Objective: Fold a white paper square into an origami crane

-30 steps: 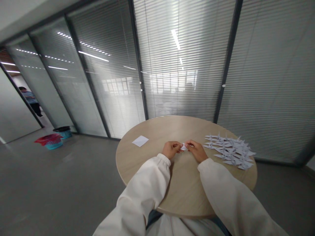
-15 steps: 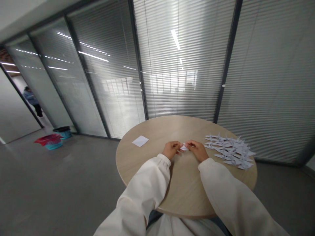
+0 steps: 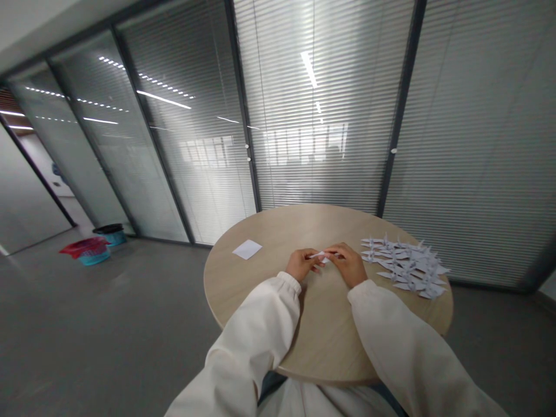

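Observation:
Between my fingertips is a small folded piece of white paper (image 3: 324, 260), mostly covered by the hands. My left hand (image 3: 301, 264) pinches its left side, just above the tabletop. From the right, my right hand (image 3: 347, 262) grips the same paper with thumb and fingers closed. To the left on the table lies a flat white paper sheet (image 3: 247, 249), apart from both hands. Several folded paper cranes (image 3: 408, 266) sit in close rows on the right side, beyond my right hand.
The round wooden table (image 3: 330, 336) stands close to a glass partition with blinds (image 3: 321, 168). On the floor at left are a blue bin with a red liner (image 3: 91, 252) and a blue bin with a black liner (image 3: 112, 234). A doorway lies at far left.
My right hand has shifted slightly left, its fingers now nearer the left ones over the folded paper. The person in the far-left doorway has moved almost wholly out of sight.

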`<state>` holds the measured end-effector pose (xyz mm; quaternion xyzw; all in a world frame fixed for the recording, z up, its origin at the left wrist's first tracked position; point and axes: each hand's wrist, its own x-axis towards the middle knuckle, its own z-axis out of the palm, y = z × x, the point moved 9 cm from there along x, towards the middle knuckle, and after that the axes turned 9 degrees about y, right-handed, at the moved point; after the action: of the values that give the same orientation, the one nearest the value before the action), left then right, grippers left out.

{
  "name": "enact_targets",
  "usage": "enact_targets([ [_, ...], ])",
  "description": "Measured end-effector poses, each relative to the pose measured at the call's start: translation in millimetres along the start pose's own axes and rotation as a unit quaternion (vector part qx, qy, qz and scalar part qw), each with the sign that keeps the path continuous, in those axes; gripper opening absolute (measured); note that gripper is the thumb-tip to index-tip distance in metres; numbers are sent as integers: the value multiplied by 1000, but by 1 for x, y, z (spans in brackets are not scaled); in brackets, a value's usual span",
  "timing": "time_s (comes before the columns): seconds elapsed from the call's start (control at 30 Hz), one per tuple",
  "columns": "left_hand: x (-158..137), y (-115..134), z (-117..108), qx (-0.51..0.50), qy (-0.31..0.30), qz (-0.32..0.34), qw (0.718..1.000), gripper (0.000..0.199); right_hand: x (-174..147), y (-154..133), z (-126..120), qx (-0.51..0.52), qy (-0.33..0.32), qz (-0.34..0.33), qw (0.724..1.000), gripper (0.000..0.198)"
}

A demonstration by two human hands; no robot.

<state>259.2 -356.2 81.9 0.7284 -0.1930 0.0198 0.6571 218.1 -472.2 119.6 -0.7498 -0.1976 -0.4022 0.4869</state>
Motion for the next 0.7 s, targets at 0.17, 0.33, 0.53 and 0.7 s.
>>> enact_targets([
  [0.17,0,4,-1,8,7,11,1000,43,-1,2,1,-5,2,-11,1000,19],
  [0.33,2,4,-3,11,20,23,999,40,-1,2,1,-16,-2,-26,1000,18],
  [0.53,2,3,-5,23,27,43,998,37,-1,-3,3,-33,-9,-38,999,19],
  [0.7,2,5,-7,31,35,50,998,38,-1,-6,7,-50,-24,-38,998,19],
])
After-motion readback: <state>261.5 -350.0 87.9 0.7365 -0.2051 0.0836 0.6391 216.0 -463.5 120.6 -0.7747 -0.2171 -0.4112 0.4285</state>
